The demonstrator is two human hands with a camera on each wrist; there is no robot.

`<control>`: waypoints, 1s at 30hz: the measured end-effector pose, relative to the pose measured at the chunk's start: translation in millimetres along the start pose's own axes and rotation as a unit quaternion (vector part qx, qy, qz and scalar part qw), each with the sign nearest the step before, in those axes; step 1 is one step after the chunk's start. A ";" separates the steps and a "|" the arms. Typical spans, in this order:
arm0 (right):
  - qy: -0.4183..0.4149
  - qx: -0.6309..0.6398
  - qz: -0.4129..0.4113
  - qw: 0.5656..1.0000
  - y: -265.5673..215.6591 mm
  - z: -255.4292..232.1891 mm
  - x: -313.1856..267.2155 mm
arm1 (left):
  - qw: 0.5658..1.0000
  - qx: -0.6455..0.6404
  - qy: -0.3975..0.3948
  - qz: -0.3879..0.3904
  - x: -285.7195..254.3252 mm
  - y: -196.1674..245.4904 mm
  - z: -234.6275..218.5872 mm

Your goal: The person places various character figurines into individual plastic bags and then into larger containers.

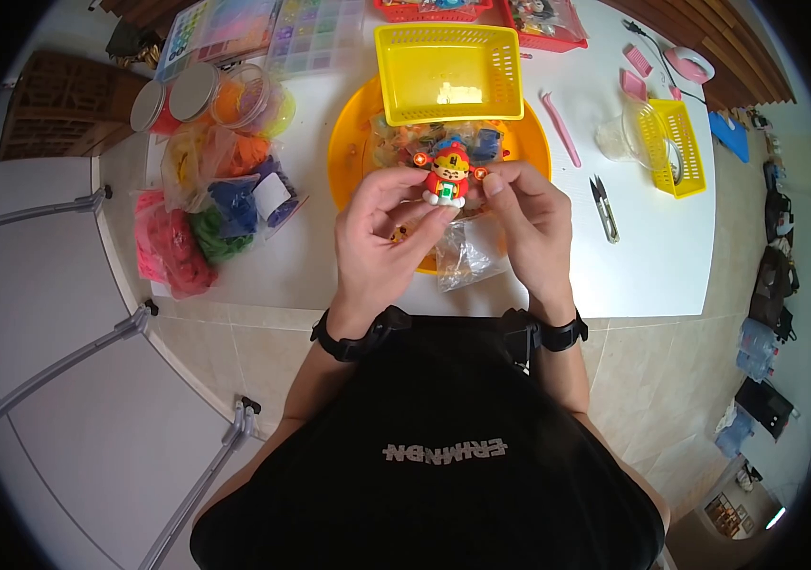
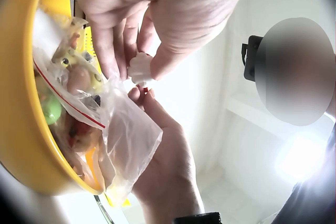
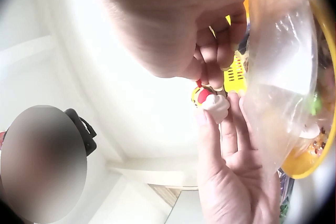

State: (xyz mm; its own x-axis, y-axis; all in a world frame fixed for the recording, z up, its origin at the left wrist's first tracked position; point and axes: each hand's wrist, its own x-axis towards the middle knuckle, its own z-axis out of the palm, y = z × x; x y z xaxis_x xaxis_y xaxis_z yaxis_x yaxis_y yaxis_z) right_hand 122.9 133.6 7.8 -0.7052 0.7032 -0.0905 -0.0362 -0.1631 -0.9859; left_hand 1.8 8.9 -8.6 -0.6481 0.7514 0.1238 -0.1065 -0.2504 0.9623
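Observation:
A small red, yellow and white figurine (image 1: 449, 173) with a blue-topped hat is held upright above the round orange tray (image 1: 343, 161). The left hand (image 1: 379, 223) grips its white base between thumb and fingers; in the left wrist view that base (image 2: 140, 69) shows from below. The right hand (image 1: 532, 223) pinches the small round red piece at the figurine's side between thumb and forefinger. In the right wrist view the figurine (image 3: 206, 98) sits between both hands. A clear plastic bag (image 1: 470, 255) hangs over the tray's near edge, below the hands.
An empty yellow basket (image 1: 450, 76) stands on the tray's far side. Bagged coloured pieces (image 1: 225, 180) and lidded jars (image 1: 194, 92) lie at left. At right are a pink tool (image 1: 561, 129), black-tipped snips (image 1: 605, 209), a clear cup (image 1: 622, 138) and another yellow basket (image 1: 681, 180).

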 end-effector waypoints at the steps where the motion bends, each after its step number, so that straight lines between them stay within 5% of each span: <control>1: -0.004 -0.004 -0.006 1.000 1.1 0.8 -1.6 | 1.000 -0.003 0.002 -0.002 0.0 0.0 -0.6; 21: -0.012 0.006 -0.011 1.000 2.9 2.8 -1.2 | 1.000 0.001 -0.006 0.018 0.6 1.0 -0.4; 30: -0.016 0.015 -0.024 0.999 2.9 -0.3 -1.1 | 0.998 -0.029 0.013 -0.059 0.2 12.1 4.4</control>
State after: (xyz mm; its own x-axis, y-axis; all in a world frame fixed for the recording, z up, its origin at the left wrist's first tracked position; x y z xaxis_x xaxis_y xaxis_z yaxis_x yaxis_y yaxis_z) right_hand 123.9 132.5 5.0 -0.7248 0.6880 -0.0373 -0.0919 -0.1503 -0.9844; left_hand 3.7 8.7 4.1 -0.6484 0.7613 0.0032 -0.2256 -0.1962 0.9543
